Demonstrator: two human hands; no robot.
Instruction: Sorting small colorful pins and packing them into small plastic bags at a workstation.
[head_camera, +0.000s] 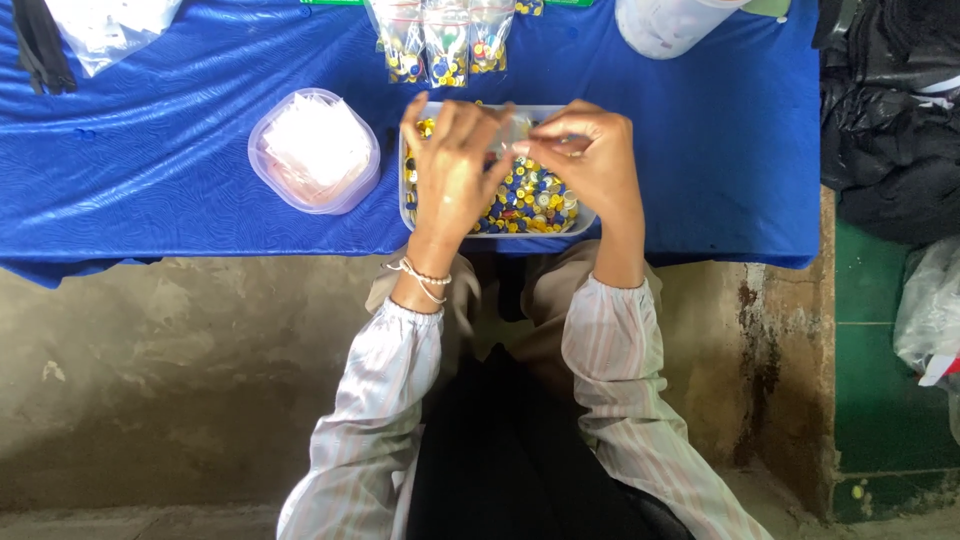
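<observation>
Both of my hands hover over a clear rectangular tub (410, 215) filled with several small yellow, blue and white buttons (530, 200). My left hand (452, 165) and my right hand (590, 150) meet above the tub, their fingertips pinching a small clear plastic bag (512, 140) between them. The bag is mostly hidden by my fingers, and what is inside it cannot be told.
A round clear lidded tub (315, 150) of small clear bags sits left of the button tub on the blue cloth (160, 150). Several filled bags of buttons (445, 45) lie at the far edge, a white container (665, 25) beyond. Black bags (890, 120) are piled at right.
</observation>
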